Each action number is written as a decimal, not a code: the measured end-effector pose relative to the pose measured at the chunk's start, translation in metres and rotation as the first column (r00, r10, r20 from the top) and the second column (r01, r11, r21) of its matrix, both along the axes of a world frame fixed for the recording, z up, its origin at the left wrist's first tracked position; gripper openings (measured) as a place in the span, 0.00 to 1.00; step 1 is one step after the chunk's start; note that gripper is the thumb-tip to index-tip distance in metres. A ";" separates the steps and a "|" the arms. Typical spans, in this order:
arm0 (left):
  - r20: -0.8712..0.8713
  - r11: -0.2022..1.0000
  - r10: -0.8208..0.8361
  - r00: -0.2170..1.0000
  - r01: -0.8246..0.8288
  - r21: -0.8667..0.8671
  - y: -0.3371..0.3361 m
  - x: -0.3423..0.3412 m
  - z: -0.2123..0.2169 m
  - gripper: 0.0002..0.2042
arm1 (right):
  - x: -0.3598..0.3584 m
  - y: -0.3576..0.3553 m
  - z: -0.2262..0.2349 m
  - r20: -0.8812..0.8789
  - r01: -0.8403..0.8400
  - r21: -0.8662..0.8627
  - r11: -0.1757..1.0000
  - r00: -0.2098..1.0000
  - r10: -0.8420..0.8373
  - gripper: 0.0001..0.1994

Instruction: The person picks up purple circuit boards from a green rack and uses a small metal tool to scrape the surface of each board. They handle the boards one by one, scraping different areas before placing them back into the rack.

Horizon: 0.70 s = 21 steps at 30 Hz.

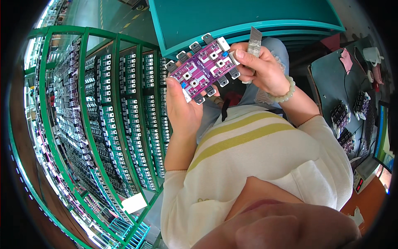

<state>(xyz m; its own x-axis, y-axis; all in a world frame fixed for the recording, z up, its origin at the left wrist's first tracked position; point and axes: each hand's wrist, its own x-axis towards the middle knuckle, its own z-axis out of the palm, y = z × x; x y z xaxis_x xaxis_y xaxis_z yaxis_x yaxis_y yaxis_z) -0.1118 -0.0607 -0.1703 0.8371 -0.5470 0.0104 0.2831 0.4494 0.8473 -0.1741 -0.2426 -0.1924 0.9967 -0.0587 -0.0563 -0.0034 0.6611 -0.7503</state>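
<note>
A purple circuit board is held up in front of me, tilted so its right end is higher. White blocks, black tabs with holes and small blue parts sit on it. My left hand is closed round the board's left end, thumb at its lower left corner. In my right hand is a flat grey knife blade, its lower part seemingly wrapped and its slanted tip pointing up. The right thumb and fingers also meet the board's right end. What the fingers do behind the board is hidden.
Green racks with many rows of circuit boards stand at the left. A teal metal cabinet lies just beyond my hands. At the right, a dark table carries several more boards, and a monitor stands at its edge.
</note>
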 end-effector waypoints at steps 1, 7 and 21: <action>0.020 1.000 -0.026 0.999 0.026 -0.003 0.002 0.001 -0.002 0.29 | 0.000 0.000 0.000 0.002 0.000 0.000 1.000 1.000 0.000 0.10; 0.057 0.998 0.066 0.996 -0.066 -0.006 0.000 -0.003 -0.002 0.27 | -0.001 0.001 0.000 0.026 -0.017 0.013 1.000 1.000 0.016 0.10; 0.584 0.980 0.017 0.811 -0.129 0.150 0.017 -0.001 -0.007 0.18 | -0.001 -0.011 0.000 -0.009 -0.173 -0.087 0.981 0.985 0.173 0.29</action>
<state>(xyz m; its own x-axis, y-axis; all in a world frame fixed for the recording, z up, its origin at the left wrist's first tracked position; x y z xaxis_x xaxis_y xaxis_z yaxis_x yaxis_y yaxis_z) -0.1125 -0.0438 -0.1775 0.7438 -0.5238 0.4152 -0.3113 0.2781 0.9087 -0.1753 -0.2533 -0.1929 0.9921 0.1102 -0.0599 -0.1133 0.5823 -0.8051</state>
